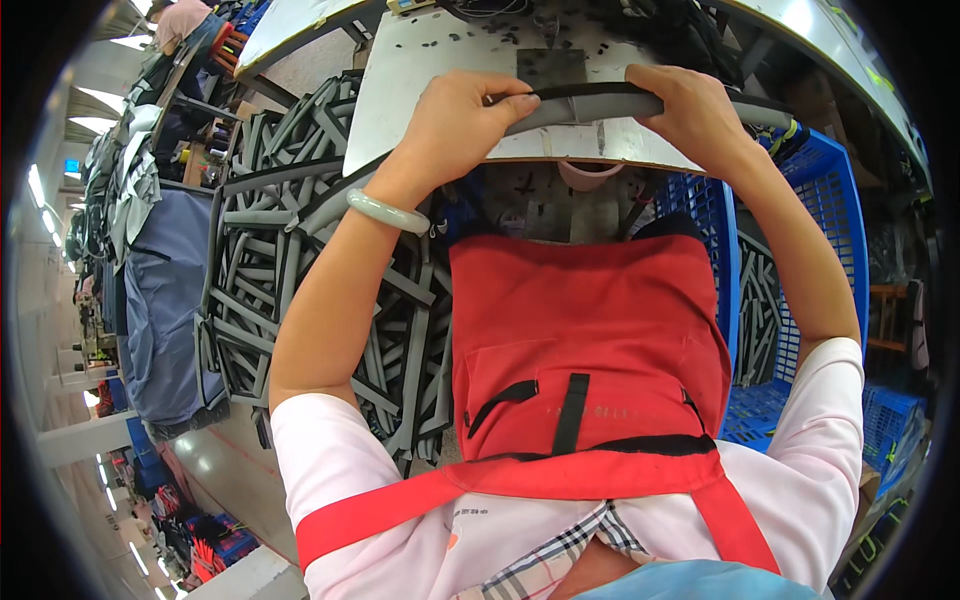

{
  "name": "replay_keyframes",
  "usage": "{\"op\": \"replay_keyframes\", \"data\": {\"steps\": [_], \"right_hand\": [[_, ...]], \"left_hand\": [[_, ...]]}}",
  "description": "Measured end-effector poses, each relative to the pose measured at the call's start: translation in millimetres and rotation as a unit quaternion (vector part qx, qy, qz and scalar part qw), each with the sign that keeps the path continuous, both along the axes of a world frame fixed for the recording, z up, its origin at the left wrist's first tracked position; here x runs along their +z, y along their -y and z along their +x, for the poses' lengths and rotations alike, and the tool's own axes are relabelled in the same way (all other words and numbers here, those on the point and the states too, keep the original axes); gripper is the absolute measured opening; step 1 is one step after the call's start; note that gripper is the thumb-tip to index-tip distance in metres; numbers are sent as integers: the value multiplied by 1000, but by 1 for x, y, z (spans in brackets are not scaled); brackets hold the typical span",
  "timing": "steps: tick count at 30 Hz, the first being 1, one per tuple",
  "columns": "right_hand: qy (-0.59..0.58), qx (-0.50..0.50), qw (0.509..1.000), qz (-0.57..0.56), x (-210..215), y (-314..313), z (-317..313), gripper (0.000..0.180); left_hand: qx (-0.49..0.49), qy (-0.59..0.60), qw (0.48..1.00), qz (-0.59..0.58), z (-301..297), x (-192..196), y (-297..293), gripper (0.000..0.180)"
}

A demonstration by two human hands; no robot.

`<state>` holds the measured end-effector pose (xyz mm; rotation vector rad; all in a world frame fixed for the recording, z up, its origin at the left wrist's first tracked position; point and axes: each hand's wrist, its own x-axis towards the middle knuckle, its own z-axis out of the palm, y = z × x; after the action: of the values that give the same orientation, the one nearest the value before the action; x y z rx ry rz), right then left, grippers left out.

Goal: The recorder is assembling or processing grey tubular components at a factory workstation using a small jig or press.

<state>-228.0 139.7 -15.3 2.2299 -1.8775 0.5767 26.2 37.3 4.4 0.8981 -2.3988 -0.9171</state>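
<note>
Both hands are holding one long grey padded strip (585, 106) flat along the near edge of the pale metal surface (420, 70). The left hand (455, 125) is pinching its left end, fingers (515, 100) pressed together on top; the right hand (690, 110) is gripping the strip further along with curled fingers. To do this well, the strip is probably best kept taut, level and untwisted between the hands. It is looking dark grey, slightly curved, with a black edge. Many similar strips (300, 250) are lying piled on the left.
</note>
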Motion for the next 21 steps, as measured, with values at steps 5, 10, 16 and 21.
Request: {"op": "replay_keyframes", "data": {"steps": [5,10,16,21], "right_hand": [[17,-31,999,-7,-6,24,-2,41],[-3,-23,999,-34,-15,39,-10,46],[-15,-15,997,-73,-17,47,-11,46],[2,-65,998,5,-6,47,-4,49]], "left_hand": [[18,-31,999,2,-9,-8,24,31],[46,-16,998,32,-15,-13,39,30],[32,-50,998,26,-15,-19,50,32],[35,-41,997,52,-16,-20,57,31]]}}
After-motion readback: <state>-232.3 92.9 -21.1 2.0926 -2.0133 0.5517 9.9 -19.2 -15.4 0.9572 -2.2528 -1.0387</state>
